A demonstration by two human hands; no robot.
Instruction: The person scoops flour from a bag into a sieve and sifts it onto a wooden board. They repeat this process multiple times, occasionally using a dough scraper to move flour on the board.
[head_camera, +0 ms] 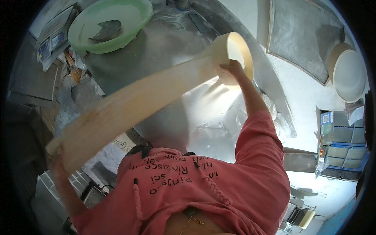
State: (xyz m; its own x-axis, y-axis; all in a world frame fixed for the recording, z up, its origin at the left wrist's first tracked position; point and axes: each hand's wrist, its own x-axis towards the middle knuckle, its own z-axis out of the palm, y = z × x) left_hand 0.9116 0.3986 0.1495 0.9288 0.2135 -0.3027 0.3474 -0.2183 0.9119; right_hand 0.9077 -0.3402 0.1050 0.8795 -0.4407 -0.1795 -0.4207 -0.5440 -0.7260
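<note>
A long, flat beige board (135, 97), apparently wooden, slants across the metal worktop (176, 123) in front of me. My left hand (58, 163), blurred, grips its near left end. At the board's far right end, my right hand (234, 69) holds the rim of a round, pale hoop-shaped sieve (248, 55). The sieve is tipped on its side, and its inside looks whitish. Whether the board's far end touches the sieve or passes behind it, I cannot tell.
A green basin (138, 32) holds white powder and a dark scoop-like piece (107, 29). Left of it stand a scale (54, 41) and a straw brush (75, 72). A phone (198, 23) lies on the worktop's far side. Another round sieve (349, 75) is by the right wall.
</note>
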